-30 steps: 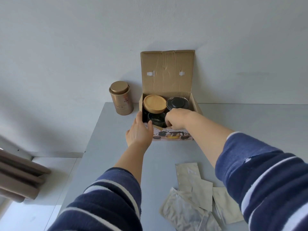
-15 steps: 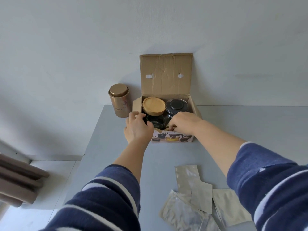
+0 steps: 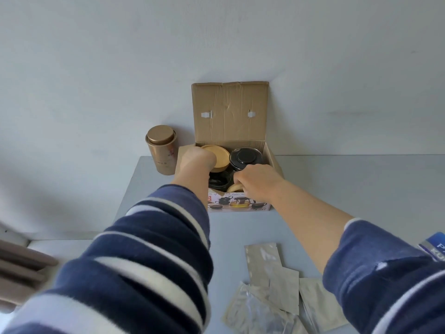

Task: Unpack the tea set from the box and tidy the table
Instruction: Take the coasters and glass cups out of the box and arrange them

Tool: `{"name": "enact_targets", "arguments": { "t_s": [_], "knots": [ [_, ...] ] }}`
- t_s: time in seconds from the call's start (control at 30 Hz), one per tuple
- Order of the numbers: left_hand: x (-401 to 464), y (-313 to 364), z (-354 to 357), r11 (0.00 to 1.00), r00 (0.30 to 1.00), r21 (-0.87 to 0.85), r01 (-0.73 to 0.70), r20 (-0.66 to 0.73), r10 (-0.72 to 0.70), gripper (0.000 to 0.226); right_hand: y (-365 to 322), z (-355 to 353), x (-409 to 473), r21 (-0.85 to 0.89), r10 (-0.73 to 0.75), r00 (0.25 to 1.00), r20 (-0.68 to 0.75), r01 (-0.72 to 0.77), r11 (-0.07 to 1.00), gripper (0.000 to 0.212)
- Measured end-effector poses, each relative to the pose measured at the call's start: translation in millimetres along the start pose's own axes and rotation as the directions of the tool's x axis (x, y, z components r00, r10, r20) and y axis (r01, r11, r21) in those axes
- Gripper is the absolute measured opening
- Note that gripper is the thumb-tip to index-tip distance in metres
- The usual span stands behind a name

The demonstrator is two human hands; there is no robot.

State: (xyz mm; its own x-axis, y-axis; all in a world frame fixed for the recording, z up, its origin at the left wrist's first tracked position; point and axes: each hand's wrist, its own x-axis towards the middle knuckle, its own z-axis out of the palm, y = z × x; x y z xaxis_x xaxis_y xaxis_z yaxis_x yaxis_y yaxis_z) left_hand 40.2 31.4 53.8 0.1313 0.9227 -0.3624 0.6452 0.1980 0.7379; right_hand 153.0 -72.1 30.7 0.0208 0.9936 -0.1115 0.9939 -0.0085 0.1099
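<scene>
Cardboard box (image 3: 240, 141) is seated at the far edge of the grey table (image 3: 337, 189), against the wall, lid flap stood upright behind it. Printed tea-set artwork is shown on the near front panel.

Inside the box: a wooden lid (image 3: 218, 155) at back left, a black-lidded glass pot (image 3: 245, 157) at back right, a dark glass piece (image 3: 219, 180) at front left. A small tan item (image 3: 234, 188) is seen just under the right hand; what it is cannot be told.

Left hand (image 3: 196, 160) is placed at the box's left rim, fingers curled over the near edge of the wooden lid. Contact looks likely, but a firm grip cannot be confirmed since the fingertips are hidden.

Right hand (image 3: 255, 180) is held over the front-right part of the box, fingers curled downward into it. Whether anything is gripped cannot be told; fingertips are hidden behind the knuckles.

A gold tea tin (image 3: 161, 150) is stood upright just left of the box, lid on.

Several flat silver-beige foil pouches (image 3: 269, 285) are piled loosely on the near part of the table, overlapping each other, well apart from the box.

Both forearms are covered by navy sleeves with white stripes, right one pushed up.
</scene>
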Motion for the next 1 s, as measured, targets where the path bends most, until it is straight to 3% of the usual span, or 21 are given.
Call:
{"name": "enact_targets", "arguments": {
  "t_s": [0.17,0.3,0.4,0.47,0.5,0.6,0.67,0.83,1.0],
  "knots": [
    [-7,-3,10,0.999,0.995,-0.032,0.012,-0.103,-0.015,0.023,12,-8,-10,0.301,0.111,0.981,-0.156,-0.06,0.952,0.035],
    [-8,-8,12,0.997,0.985,-0.073,0.006,-0.174,-0.019,0.02,30,-14,-18,0.632,0.298,0.92,-0.255,-0.075,0.771,0.038],
    [-8,-8,12,0.993,0.989,-0.112,0.031,-0.141,-0.047,0.007,41,-13,-23,0.739,0.423,0.869,-0.259,-0.104,0.666,0.041],
    [-9,-10,11,0.982,0.988,-0.175,0.069,-0.122,-0.091,0.006,45,-8,-24,0.806,0.54,0.813,-0.217,-0.163,0.569,0.042],
    [-8,-11,11,0.969,0.986,-0.229,0.089,-0.116,-0.118,0.008,45,-5,-25,0.862,0.611,0.774,-0.164,-0.188,0.47,0.042],
    [-7,-12,8,0.918,0.981,-0.374,0.13,-0.089,-0.175,0.023,45,-2,-29,0.978,0.754,0.646,0.121,-0.209,0.022,0.041],
    [-7,-12,7,0.898,0.98,-0.419,0.137,-0.074,-0.184,0.024,50,-4,-33,0.966,0.763,0.594,0.254,-0.194,-0.17,0.04],
    [4,-4,2,0.886,0.982,-0.459,0.067,-0.126,-0.14,0.025,76,-14,-38,0.928,0.732,0.579,0.358,-0.133,-0.348,0.042],
    [-1,35,29,0.87,0.99,-0.492,0.015,-0.115,-0.082,0.029,125,-17,-44,0.906,0.716,0.586,0.379,-0.075,-0.417,0.044]
  ]
}}
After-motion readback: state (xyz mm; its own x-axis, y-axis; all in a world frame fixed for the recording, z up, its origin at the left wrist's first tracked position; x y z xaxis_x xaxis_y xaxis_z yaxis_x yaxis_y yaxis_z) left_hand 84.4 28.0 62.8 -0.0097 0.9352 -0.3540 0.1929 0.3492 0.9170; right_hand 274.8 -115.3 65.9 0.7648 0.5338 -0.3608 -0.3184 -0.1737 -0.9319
